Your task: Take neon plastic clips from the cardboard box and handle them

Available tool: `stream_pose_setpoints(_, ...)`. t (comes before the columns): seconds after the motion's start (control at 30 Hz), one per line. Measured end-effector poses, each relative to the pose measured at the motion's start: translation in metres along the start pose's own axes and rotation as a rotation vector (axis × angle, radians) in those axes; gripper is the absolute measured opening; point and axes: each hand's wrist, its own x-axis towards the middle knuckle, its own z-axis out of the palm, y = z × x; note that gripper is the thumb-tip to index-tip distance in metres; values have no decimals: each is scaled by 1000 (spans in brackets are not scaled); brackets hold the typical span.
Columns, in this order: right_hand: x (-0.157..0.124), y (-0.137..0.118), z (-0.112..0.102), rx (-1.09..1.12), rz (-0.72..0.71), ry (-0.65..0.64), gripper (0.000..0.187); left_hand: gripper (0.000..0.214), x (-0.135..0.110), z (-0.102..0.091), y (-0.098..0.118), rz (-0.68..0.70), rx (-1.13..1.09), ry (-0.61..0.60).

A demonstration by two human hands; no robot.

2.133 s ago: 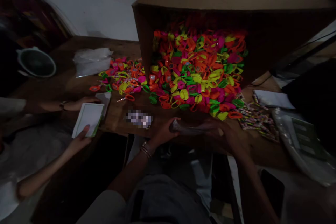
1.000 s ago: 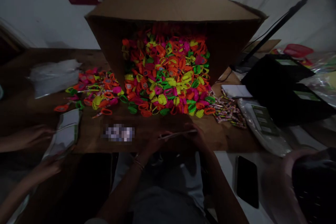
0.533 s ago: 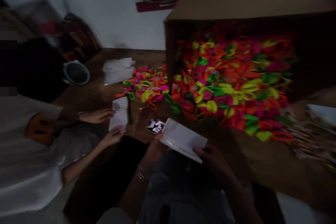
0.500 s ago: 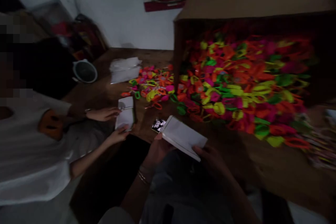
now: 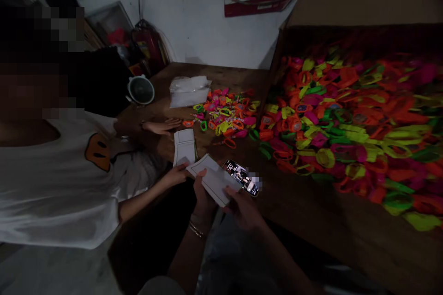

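Both hands meet at lower centre of frame on a stack of white cards (image 5: 214, 180): left hand (image 5: 203, 193) pinches the near-left edge, thumb on top and fingers curled under; right hand (image 5: 242, 206) closes on the lower right corner. The stack hangs over the front edge of the wooden table (image 5: 311, 212), tilted. To do this well, my guess: keep the edges squared, grip light so thin card doesn't bend, steady it with both hands. A co-worker's hand (image 5: 177, 175) touches the stack's left end; their other hand (image 5: 162, 126) lies flat on the table, beside a second card pile (image 5: 184, 146). The cards look flat, matte, rectangular with a thin printed border. A phone (image 5: 242, 178) with a glossy lit screen lies just right of the stack. Neon plastic rings (image 5: 339, 124), smooth oval loops in orange, green, yellow and pink, spill from the cardboard box (image 5: 363, 4) at upper right. A crinkly clear plastic bag (image 5: 188, 90) sits upper centre, with a round bowl (image 5: 140, 90) left of it
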Motion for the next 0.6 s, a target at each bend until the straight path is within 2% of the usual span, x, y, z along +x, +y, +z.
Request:
stream_pose_setpoints(0.1,4,2,0,4,-10,4,57,40,0,-3,-1,1,12,48)
stream_pose_setpoints(0.23,3,19,-1,9,-60,31,62,49,-2,-11,3,-7,28,38)
stream_pose_setpoints(0.37,-4,33,-7,15,-80,59,59,54,-2,-19,10,58,3,51)
stream_pose_setpoints(0.6,-21,29,-28,-25,-123,60,58,55,-3,-14,8,73,16,63)
